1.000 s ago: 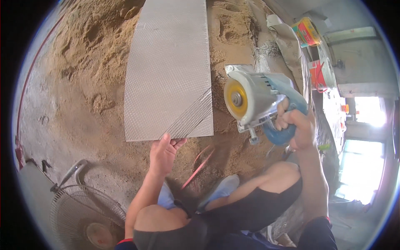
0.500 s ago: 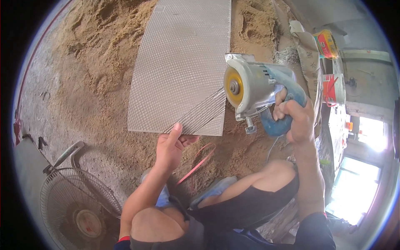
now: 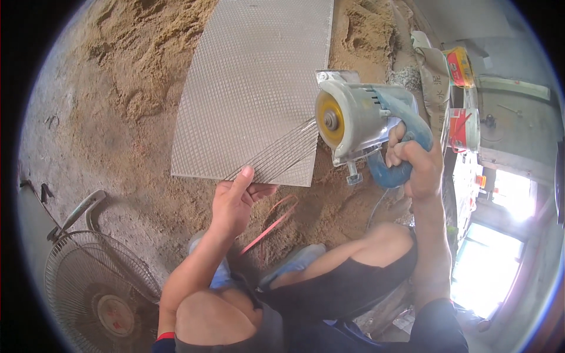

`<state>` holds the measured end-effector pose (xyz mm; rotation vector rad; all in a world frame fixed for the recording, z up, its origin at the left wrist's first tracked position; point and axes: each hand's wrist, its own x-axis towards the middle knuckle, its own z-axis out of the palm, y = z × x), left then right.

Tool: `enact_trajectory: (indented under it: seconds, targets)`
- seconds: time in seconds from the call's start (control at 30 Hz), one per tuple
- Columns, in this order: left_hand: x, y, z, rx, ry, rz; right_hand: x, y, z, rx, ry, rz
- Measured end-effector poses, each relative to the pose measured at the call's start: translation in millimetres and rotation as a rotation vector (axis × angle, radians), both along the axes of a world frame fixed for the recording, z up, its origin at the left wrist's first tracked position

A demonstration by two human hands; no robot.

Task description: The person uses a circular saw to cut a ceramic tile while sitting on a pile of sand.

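Grey grid-textured tile: straight ahead of you, long axis running away up the view; diagonal lines slant across its near right corner;
Left hand: the nearer one, right at the tile's near edge; thumb on top, fingers tucked under, pinching it;
Handheld circular saw: its yellow disc by the tile's right edge; touching or not, can't tell;
Right hand: right of the tile, your fingers wrapped round the saw's blue handle;
Sand: flanking the tile both sides
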<state>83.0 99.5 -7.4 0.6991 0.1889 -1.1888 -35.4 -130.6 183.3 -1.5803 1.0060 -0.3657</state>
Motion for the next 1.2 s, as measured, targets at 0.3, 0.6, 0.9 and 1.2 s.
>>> enact_trajectory:
  seconds: [0.3, 0.6, 0.9, 1.2]
  targets:
    - [0.8, -1.3, 3.4, -0.024, 0.010, 0.017, -2.4, -4.4, -1.1, -0.028, 0.029, 0.024]
    - [-0.2, -0.7, 1.4, -0.034, 0.026, 0.022, -2.2, -0.9, -2.5, 0.000, -0.020, -0.027]
    - [-0.7, -2.5, 3.5, -0.011, -0.011, 0.029, -8.1, 2.1, 6.6, 0.011, 0.001, -0.014]
    - [-0.6, -0.9, 5.5, 0.013, -0.016, 0.026, -3.0, 0.4, 5.1, -0.007, -0.039, 0.020]
